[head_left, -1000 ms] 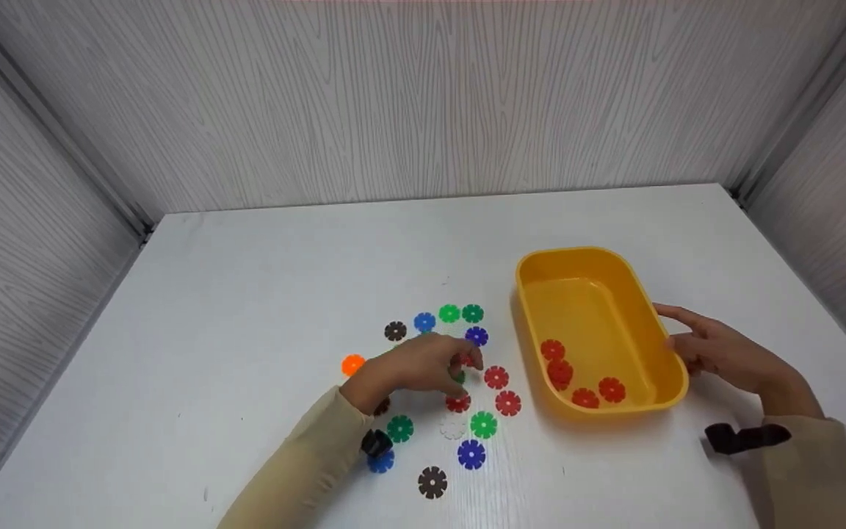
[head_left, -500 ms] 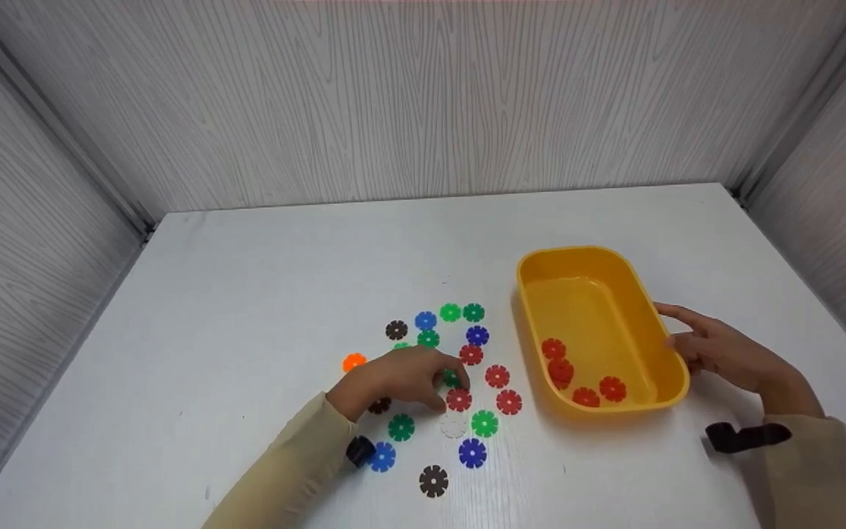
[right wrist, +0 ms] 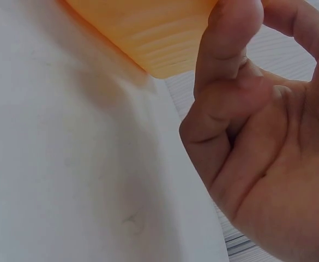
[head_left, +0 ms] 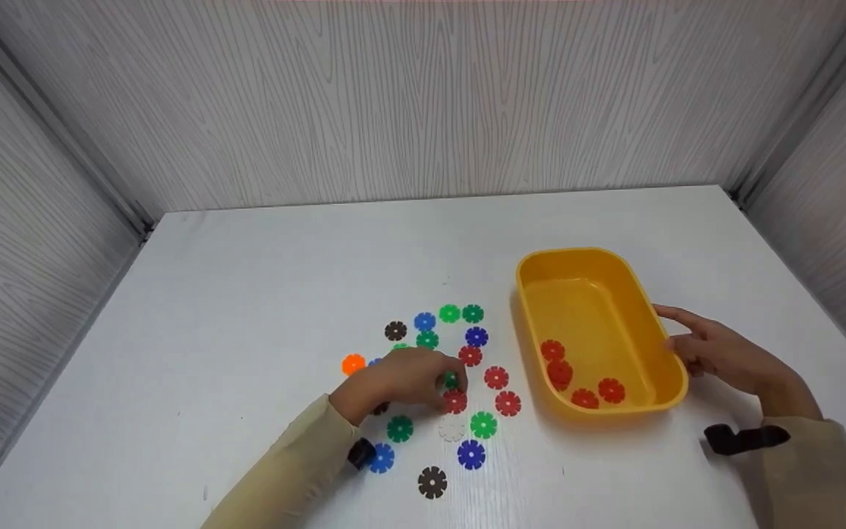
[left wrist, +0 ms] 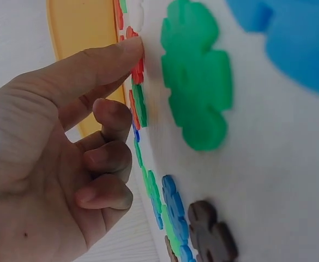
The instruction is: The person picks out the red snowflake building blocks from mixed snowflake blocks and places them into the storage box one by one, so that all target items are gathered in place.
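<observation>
Picking step: left hand [head_left: 401, 375] fingertips pressing red plastic snowflake disc [head_left: 455, 401], not pinched yet. Right hand [head_left: 724, 353] relaxed, steadying yellow plastic tub [head_left: 676, 367]. Next, probably: pinch, lift, drop in.

— Can any lettering, label, brand, number or sign be read anywhere in the three views?

— None can be read. No print is shown on the yellow tub [head_left: 676, 367], on the plastic discs [head_left: 471, 454], on the white table [head_left: 261, 294] or on the panelled walls [head_left: 423, 95].

— And on the black strap [head_left: 746, 438] at the wrist?

— No marking can be made out there; it is too small and dark for anything to be told.
</observation>
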Available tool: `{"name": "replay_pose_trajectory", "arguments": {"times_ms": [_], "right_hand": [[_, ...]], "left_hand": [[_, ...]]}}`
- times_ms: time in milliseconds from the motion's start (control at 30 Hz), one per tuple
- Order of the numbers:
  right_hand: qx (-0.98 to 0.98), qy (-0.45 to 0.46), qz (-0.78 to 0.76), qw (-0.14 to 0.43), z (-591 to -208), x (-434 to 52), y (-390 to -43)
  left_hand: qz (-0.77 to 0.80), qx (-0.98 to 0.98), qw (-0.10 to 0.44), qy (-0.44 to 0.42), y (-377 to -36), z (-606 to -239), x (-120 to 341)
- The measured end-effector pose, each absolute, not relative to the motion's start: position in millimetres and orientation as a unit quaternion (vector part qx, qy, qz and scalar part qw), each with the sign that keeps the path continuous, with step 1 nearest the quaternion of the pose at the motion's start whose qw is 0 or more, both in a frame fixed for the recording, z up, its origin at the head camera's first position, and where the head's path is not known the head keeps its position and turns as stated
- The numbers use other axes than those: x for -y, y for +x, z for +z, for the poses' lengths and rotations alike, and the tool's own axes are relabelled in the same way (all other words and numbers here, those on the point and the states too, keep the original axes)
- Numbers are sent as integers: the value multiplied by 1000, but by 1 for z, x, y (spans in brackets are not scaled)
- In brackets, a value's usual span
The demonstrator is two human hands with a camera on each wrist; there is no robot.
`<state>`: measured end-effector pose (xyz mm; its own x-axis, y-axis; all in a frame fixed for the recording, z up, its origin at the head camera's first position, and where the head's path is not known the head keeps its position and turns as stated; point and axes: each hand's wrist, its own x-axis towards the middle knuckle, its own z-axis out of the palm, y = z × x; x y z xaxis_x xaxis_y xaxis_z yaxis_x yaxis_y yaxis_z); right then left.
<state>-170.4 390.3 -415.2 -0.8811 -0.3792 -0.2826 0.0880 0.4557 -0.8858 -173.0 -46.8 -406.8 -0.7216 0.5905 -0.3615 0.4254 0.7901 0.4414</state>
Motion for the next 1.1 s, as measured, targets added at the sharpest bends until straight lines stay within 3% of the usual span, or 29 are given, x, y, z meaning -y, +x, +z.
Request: {"name": "replay_pose_trajectory", "arguments": {"times_ms": [700, 1100], "right_hand": [[-819, -95, -518, 228, -415, -392, -169], [-814, -109, -523, 229, -415, -390, -169]], "left_hand": [[231, -895, 212, 317, -176, -403, 51], [439, -802, 269, 303, -185, -405, 52]]}}
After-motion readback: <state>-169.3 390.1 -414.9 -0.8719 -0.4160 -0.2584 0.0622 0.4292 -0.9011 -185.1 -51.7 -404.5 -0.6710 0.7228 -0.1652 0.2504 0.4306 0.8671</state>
